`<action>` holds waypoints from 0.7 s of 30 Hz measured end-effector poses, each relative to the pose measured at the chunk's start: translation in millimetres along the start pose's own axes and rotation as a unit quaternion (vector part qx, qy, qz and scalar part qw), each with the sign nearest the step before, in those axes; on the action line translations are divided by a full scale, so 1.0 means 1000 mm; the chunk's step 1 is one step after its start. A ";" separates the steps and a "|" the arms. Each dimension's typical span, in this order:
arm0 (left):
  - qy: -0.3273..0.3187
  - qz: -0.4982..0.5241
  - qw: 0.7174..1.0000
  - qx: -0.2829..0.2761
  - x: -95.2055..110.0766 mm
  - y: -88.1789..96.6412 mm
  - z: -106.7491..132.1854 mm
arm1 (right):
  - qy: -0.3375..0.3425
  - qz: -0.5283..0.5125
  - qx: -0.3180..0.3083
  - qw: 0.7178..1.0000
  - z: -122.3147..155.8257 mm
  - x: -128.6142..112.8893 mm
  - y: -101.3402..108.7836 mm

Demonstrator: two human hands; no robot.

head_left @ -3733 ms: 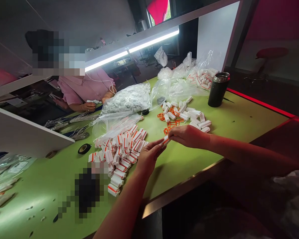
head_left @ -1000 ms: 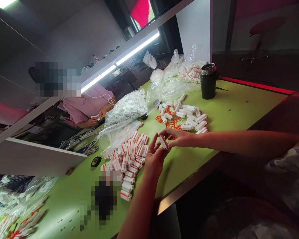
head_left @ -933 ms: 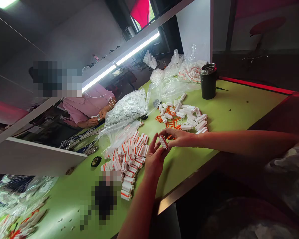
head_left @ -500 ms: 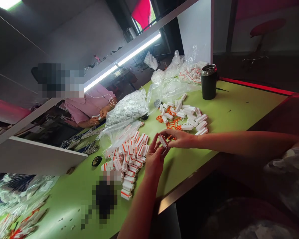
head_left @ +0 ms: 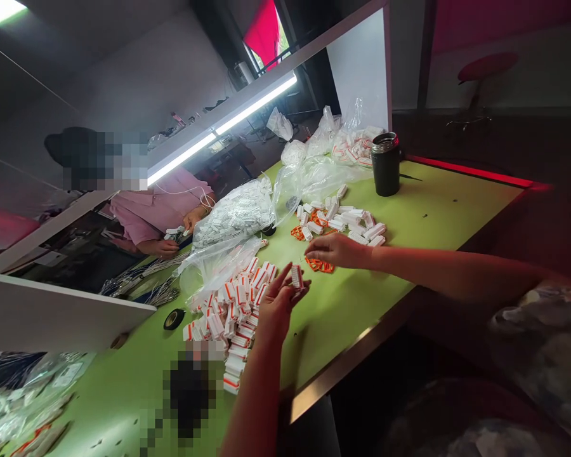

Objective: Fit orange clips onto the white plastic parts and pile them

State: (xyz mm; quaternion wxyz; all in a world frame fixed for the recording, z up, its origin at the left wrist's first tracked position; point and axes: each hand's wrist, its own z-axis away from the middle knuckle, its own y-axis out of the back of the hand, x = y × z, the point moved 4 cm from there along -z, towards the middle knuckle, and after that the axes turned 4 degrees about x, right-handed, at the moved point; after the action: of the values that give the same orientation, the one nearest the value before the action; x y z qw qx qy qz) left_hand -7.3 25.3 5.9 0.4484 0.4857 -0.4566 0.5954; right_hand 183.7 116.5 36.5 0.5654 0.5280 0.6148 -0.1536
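Note:
My left hand (head_left: 276,306) is closed on a white plastic connector housing (head_left: 297,277) with rows of small holes, held up above the table. My right hand (head_left: 340,251) is apart from it, over a cluster of orange plastic clips (head_left: 321,265). Its fingers are bent and close together at the orange pieces; whether one is between the fingertips is hidden. Just beyond that hand lies a pile of plain white housings (head_left: 354,221). Left of my left hand is a heap of white housings with orange strips (head_left: 240,295), partly stacked in a row.
A black tumbler (head_left: 386,165) stands on the green table (head_left: 438,190) at the right. Clear bags of white parts (head_left: 238,212) lie at the back. Black tape (head_left: 174,319) and bundled wires (head_left: 147,279) are to the left. A co-worker in pink (head_left: 157,206) handles parts across the partition.
My right hand has let go of the housing and moved away from my left hand to the orange clips. My left hand keeps the housing. The view has shifted slightly.

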 end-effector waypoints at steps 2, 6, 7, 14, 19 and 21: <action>-0.046 -0.073 0.995 0.050 0.012 0.020 -0.004 | 0.023 0.109 0.015 0.994 -0.004 -0.001 0.020; -0.146 -0.343 0.908 0.193 0.041 0.062 -0.007 | 0.008 0.300 -0.019 0.954 -0.008 0.006 0.047; -0.158 -0.406 0.873 0.220 0.047 0.069 -0.007 | 0.001 0.327 -0.033 0.944 -0.008 0.008 0.050; -0.189 -0.622 0.732 0.201 0.051 0.081 -0.008 | 0.011 0.401 -0.108 0.910 -0.002 0.015 0.041; -0.244 -0.672 0.674 0.186 0.049 0.082 -0.010 | 0.023 0.335 -0.106 0.936 -0.003 0.011 0.042; -0.263 -0.657 0.681 0.186 0.050 0.078 -0.010 | 0.013 0.234 -0.089 0.968 -0.006 0.009 0.044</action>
State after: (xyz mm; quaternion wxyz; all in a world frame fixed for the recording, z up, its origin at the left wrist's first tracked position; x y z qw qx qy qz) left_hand -91.6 25.8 45.8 0.4865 0.8710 0.0010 0.0681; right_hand 218.1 142.4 48.7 0.6220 0.6065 0.4932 0.0453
